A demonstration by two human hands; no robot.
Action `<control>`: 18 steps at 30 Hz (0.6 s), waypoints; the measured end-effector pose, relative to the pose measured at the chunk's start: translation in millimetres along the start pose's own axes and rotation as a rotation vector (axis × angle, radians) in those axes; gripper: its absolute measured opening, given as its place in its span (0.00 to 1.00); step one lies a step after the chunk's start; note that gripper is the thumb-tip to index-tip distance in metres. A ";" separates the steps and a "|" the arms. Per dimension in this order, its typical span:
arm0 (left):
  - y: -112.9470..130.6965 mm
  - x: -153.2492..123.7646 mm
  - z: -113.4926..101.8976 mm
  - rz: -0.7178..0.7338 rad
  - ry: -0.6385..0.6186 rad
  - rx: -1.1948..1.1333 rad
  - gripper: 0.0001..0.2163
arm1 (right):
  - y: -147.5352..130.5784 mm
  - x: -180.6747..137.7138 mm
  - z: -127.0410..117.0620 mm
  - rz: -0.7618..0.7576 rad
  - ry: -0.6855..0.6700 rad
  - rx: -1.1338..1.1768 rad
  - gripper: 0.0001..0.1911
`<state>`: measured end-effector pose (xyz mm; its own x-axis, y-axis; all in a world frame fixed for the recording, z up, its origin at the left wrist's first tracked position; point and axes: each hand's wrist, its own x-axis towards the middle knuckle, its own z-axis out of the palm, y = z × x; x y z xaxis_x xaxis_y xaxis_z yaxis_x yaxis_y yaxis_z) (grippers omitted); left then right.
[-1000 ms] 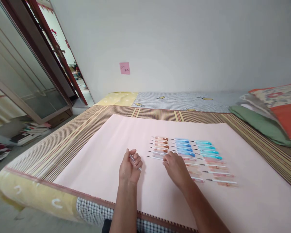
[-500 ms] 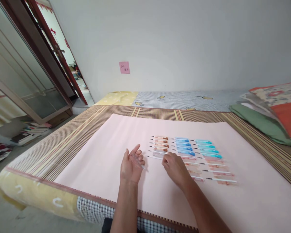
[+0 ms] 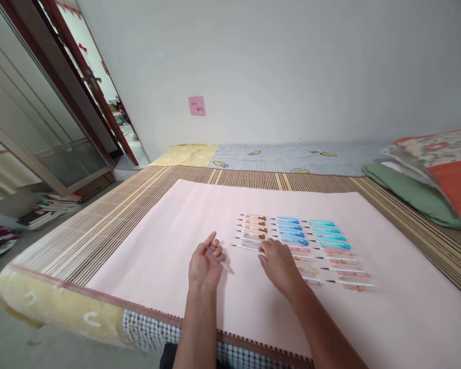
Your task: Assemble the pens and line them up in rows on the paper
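Observation:
My left hand [image 3: 206, 264], palm up, has its fingers curled round a thin clear pen barrel [image 3: 219, 260]; its index finger points away. To its right, my right hand [image 3: 278, 264] is palm down with thumb and fingertips pinched at the right end of a white pen refill [image 3: 243, 247] with a dark tip. That refill lies at the near end of a column of orange-brown pen barrels [image 3: 255, 224] and refills. Blue pen barrels [image 3: 292, 234] and turquoise pen barrels [image 3: 332, 239] form further columns, with pinkish clear barrels [image 3: 346, 265] nearer me.
The pens lie on a pale pink sheet [image 3: 149, 256] over a striped mat [image 3: 111, 220] on a bed. Folded bedding and a pillow [image 3: 453, 174] are at the right. A wall with a pink note [image 3: 196, 105] stands behind; a doorway is at the left.
My left hand has lowered slightly and its fingers have curled in more round the clear barrel. My right hand has shifted very little, staying at the refill's end.

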<state>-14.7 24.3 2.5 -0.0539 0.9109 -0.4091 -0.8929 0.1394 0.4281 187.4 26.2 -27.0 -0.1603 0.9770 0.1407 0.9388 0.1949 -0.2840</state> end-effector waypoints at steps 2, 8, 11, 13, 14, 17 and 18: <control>0.0 0.0 0.6 -0.008 0.004 -0.014 0.10 | 0.0 -0.2 0.4 -0.010 -0.023 -0.009 0.07; -0.3 0.6 1.0 -0.001 0.010 -0.019 0.09 | -0.4 0.7 2.1 0.002 0.027 -0.004 0.06; -1.2 0.1 1.7 -0.005 0.007 -0.021 0.08 | -0.7 1.2 3.4 0.008 0.008 -0.004 0.07; -1.7 -0.4 2.4 -0.011 0.007 -0.021 0.07 | -1.4 0.8 2.8 0.000 -0.018 0.004 0.08; -1.8 -0.5 2.7 -0.014 0.007 -0.021 0.07 | -1.8 0.3 1.9 -0.007 -0.029 0.010 0.08; -1.8 -0.1 2.8 -0.020 0.009 -0.023 0.07 | -1.5 -1.8 -2.0 -0.039 -0.051 0.055 0.09; -1.7 0.2 2.5 -0.020 0.008 -0.025 0.07 | -0.7 -2.2 -3.1 -0.053 -0.057 0.080 0.10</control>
<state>-12.0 25.3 3.8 -0.0394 0.9047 -0.4241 -0.9047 0.1479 0.3996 188.0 23.7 -24.1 -0.2277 0.9681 0.1042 0.9018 0.2500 -0.3524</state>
